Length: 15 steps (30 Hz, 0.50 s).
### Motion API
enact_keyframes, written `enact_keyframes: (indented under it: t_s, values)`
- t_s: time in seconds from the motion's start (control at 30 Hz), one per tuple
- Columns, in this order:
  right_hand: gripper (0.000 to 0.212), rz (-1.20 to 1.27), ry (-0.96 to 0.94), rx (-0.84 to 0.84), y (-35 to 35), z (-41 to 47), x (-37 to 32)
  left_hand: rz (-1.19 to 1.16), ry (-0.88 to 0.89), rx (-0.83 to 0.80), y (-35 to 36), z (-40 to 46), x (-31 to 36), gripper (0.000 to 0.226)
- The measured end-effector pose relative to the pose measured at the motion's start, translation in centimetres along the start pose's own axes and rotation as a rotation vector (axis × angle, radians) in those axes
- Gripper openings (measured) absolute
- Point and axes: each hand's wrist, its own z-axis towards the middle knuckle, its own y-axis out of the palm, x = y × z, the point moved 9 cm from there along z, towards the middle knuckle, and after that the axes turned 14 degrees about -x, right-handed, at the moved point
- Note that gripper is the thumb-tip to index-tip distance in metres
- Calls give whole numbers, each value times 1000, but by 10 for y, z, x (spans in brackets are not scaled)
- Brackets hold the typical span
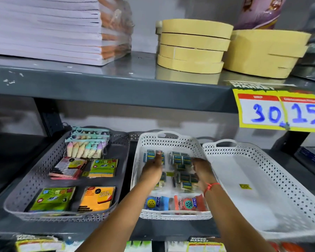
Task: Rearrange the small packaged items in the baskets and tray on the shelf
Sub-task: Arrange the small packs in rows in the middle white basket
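Observation:
Three containers stand on the lower shelf. In the middle white basket (167, 138) lie several small blue packs (180, 159), with a blue round pack (155, 202) and an orange one (189, 203) at its front. My left hand (152, 169) reaches into the basket's far left, fingers closed on one small blue pack (150, 155). My right hand (202, 171) rests on the pile at the right side, and its grip is hidden. The grey basket (13, 202) on the left holds sticky-note packs (96, 198) and a bag of pastel chalk (85, 148). Only a yellow sticker (245, 186) lies in the white tray (262, 206) on the right.
The upper shelf's edge (116, 88) hangs low over the baskets, and a yellow price tag (280, 111) dangles from it at the right. On that shelf sit stacked notebooks (44, 30) and rolls of masking tape (193, 46). More price labels (204, 244) line the front edge below.

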Motion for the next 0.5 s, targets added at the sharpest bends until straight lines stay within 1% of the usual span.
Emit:
enact_keyframes:
  t_s: [0.03, 0.1, 0.17, 0.23, 0.27, 0.33, 0.5]
  values:
    - [23, -23, 9, 37, -12, -5, 1, -58, -2, -62, 13, 5, 1, 73]
    - [22, -34, 24, 29, -25, -12, 6, -150, -14, -198, 41, 12, 4, 79]
    - [10, 88, 49, -88, -16, -20, 15, -184, -61, -254, 61, 16, 0, 78]
    - [7, 143, 69, -165, -8, -19, 24, -190, -114, -265, 74, 20, -8, 75]
    - [4, 131, 68, -166, -8, -14, 28, -185, -132, -271, 79, 21, -11, 75]
    - [5, 70, 58, -160, -7, -5, 31, -184, -152, -281, 84, 22, -13, 76]
    - [23, -55, 62, -199, -1, 5, 30, -224, -171, -262, 85, 25, -16, 77]
